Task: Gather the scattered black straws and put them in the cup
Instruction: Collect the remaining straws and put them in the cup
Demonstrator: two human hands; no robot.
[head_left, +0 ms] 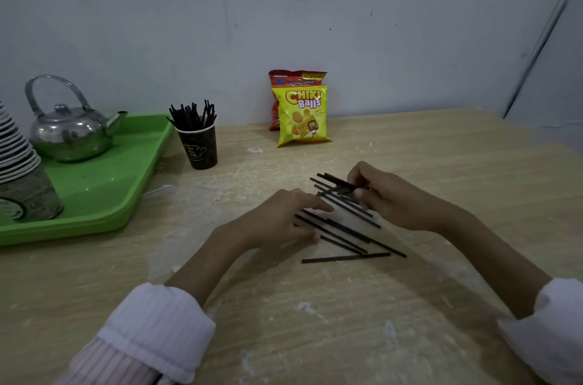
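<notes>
Loose straws [344, 228] lie flat on the counter [441, 182], bunched between the two hands, most with long axes running near-parallel from upper left to lower right. One stray [345, 257] sits nearest the person, lying almost left-right across the lower ends of the rest.

Right hand [388, 198]: fingers pinched on a few straws at the far end of the pile, lifted slightly off the others. Left hand [284, 217]: fingers spread and flat, pressing on the near-left ends of the pile, gripping nothing.

Cup [199, 146] stands upright, well apart to the far left, just beside the green tray [104, 195], already holding a bunch of straws.

Judgement: left hand is nearer the cup, but right has the grip. Next move likely turns on sweeping along the straws' axis to align the bundle; the cross-lying stray needs rotating first or it'll get left behind.
</notes>
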